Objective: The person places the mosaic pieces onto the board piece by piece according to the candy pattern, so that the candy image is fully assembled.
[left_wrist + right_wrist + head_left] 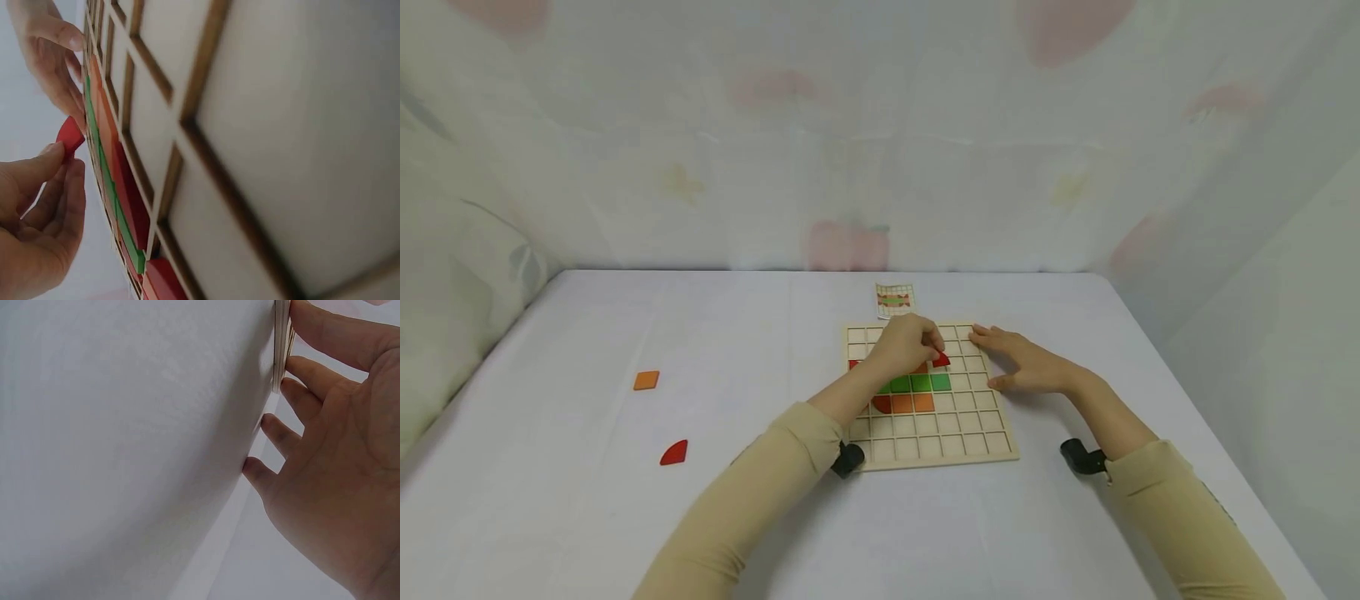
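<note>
Between thumb and fingertips my left hand (pixel 904 346) pinches a red quarter-circle tile (pixel 70 137), held over the upper part of a wooden grid board (pixel 955 451). Green square tiles (pixel 920 383) form a row in the board's cells, with orange tiles (pixel 922 402) and a dark red tile (pixel 882 404) in the row below. My left forearm and hand hide part of the board's left side. My right hand (pixel 1028 363) rests at the board's right edge, its fingers spread and fairly straight, fingertips touching the rim and the table in the right wrist view.
A small pattern card (pixel 895 298) lies just behind the board. To the left on the white table (pixel 550 517) are an orange square tile (pixel 646 380) and a red quarter-circle tile (pixel 674 452). A patterned white curtain (pixel 925 167) hangs behind the table.
</note>
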Motion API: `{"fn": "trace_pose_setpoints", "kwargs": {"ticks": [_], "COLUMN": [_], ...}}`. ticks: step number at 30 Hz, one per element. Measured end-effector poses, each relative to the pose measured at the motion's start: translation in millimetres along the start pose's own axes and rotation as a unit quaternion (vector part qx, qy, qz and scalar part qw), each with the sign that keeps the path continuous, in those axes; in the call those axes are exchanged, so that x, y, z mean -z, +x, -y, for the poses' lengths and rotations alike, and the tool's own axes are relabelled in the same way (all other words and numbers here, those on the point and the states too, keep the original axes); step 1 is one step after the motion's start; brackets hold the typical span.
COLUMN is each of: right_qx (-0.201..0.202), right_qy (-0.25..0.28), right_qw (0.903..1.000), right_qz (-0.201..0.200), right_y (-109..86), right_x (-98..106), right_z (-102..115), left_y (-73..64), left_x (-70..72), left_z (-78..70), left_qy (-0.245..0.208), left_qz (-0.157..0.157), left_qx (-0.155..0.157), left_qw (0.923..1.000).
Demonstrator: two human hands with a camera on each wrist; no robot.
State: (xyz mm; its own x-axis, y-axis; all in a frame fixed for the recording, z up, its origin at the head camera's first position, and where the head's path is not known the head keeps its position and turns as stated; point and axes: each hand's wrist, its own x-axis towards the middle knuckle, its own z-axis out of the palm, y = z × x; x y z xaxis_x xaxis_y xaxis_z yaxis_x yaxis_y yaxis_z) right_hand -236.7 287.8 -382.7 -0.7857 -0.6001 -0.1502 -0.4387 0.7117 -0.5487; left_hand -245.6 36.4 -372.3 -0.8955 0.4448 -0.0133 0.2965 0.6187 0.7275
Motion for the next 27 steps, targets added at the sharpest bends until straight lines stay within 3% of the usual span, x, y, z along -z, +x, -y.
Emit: {"fn": "trace_pose_setpoints", "kwargs": {"ticks": [7, 18, 27], "right_qx": [0.001, -0.004, 0.005], "right_qy": [0.000, 0.006, 0.007], "right_qw": [1.0000, 1.0000, 0.9999], "right_qz": [0.000, -0.001, -0.006], "right_y": [-0.3, 0.2, 0.2], "right_x": [0.5, -1.0, -1.8], "right_z": [-0.1, -1.9, -0.9], "left_y": [1.4, 0.3, -1.3], "left_x": [-5.5, -9.7, -10.1], "left_z": [2.2, 5.5, 2.5], "left_qy": [0.062, 0.074, 0.111], "left_qz": [0.003, 0.006, 0.004], "left_qx": [-0.001, 0.002, -0.006], "left_qw": [0.9980, 0.9973, 0.9938]}}
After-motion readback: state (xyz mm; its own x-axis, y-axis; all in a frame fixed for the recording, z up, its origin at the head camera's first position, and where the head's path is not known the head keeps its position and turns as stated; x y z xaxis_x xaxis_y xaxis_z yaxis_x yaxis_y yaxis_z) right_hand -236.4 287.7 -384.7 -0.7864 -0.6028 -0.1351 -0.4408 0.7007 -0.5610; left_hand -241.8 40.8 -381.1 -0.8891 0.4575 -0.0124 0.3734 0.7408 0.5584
